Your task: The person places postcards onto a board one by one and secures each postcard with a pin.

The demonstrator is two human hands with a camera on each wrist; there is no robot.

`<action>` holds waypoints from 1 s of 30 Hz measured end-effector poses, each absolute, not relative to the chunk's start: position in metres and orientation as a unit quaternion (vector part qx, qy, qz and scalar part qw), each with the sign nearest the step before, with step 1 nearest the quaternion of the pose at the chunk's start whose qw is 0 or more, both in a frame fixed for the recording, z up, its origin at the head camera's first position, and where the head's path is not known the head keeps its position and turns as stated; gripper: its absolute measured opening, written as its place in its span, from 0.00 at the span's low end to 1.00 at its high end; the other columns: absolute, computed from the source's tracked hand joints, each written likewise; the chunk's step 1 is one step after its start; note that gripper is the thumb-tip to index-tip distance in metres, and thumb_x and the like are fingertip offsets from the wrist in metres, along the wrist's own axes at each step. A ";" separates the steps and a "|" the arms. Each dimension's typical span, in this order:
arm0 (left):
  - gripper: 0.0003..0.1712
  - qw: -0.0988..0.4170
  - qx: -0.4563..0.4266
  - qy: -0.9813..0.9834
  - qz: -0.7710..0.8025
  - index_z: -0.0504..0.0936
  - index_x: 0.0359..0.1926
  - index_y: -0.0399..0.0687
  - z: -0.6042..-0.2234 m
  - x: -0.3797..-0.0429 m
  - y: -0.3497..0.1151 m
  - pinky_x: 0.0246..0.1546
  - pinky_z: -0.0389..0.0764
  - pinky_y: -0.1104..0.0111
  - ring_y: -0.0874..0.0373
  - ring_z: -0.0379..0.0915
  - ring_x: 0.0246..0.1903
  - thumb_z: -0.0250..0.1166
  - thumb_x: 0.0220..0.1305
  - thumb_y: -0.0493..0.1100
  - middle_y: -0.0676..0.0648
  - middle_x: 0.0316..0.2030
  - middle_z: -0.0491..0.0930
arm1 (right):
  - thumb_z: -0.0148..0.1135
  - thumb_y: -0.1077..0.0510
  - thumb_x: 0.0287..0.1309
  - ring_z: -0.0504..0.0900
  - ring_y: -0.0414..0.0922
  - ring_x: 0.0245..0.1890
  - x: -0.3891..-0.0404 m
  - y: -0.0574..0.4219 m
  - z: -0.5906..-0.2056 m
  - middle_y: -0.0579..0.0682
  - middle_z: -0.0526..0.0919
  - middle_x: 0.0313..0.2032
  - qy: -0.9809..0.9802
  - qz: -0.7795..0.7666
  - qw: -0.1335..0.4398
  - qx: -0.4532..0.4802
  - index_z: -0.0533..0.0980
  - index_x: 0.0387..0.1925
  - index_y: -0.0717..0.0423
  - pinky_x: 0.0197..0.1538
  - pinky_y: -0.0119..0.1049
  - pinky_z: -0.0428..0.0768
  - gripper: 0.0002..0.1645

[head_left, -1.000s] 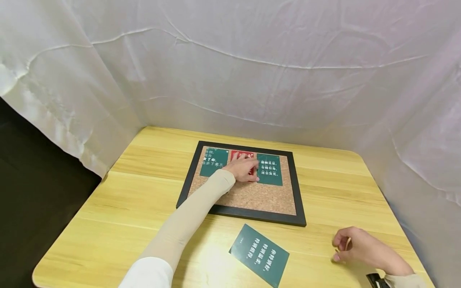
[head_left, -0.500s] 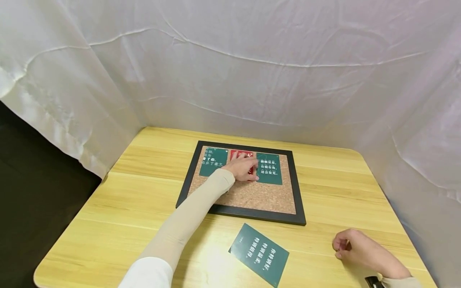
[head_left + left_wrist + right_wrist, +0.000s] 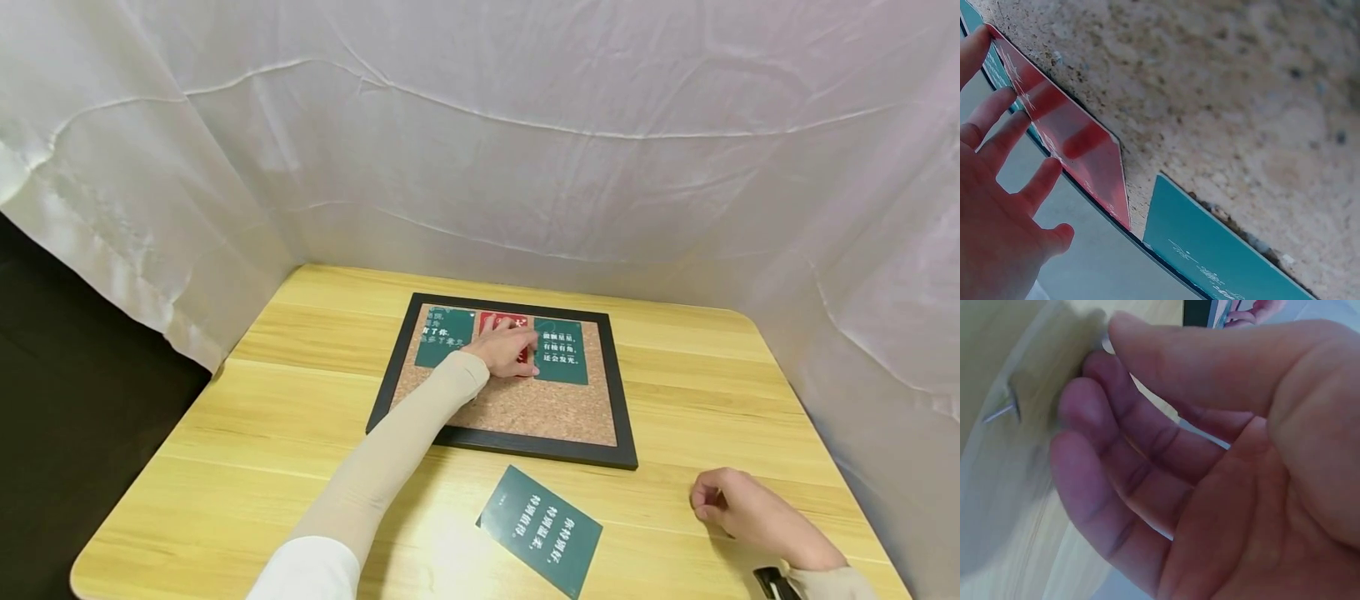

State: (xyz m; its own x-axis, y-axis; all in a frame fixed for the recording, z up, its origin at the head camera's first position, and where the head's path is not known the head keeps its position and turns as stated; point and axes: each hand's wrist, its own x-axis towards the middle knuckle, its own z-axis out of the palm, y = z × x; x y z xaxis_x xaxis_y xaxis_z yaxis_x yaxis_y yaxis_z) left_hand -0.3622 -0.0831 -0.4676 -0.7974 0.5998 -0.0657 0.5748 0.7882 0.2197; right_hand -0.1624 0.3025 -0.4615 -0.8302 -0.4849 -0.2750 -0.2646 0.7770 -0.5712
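Note:
My left hand rests with spread fingers on a red card on a black-framed corkboard. Its fingertips touch the card's printed face in the left wrist view. Green cards with white lettering flank it: one green card to the left, another green card to the right. My right hand is low over the table at the right, thumb and index fingertips together. Between them shows a small shiny bit, like the head of a thumbtack. A second thumbtack lies on the table beside the fingers.
A loose green card lies askew on the wooden table, in front of the corkboard. White cloth hangs behind the table and along its sides. The lower part of the corkboard is bare cork.
My right thumb and index finger, apart a second ago, have come together near the tabletop, and the hand has shifted slightly. The left hand stays on the red card.

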 end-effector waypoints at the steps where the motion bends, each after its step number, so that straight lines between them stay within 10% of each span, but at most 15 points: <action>1: 0.19 0.065 0.312 0.943 0.093 0.78 0.52 0.62 -0.468 -0.362 -0.083 0.69 0.57 0.48 0.50 0.65 0.64 0.65 0.70 0.64 0.58 0.61 0.79 | 0.63 0.70 0.63 0.67 0.30 0.22 -0.163 0.301 -0.461 0.41 0.75 0.24 0.923 -0.260 0.206 -0.197 0.77 0.28 0.53 0.26 0.28 0.68 0.12; 30: 0.17 0.074 0.307 0.943 0.101 0.77 0.47 0.62 -0.466 -0.360 -0.077 0.66 0.57 0.50 0.50 0.65 0.61 0.66 0.69 0.64 0.60 0.52 0.80 | 0.69 0.65 0.61 0.77 0.32 0.30 -0.199 0.276 -0.439 0.46 0.87 0.35 0.957 -0.215 0.066 -0.184 0.86 0.37 0.58 0.33 0.30 0.78 0.03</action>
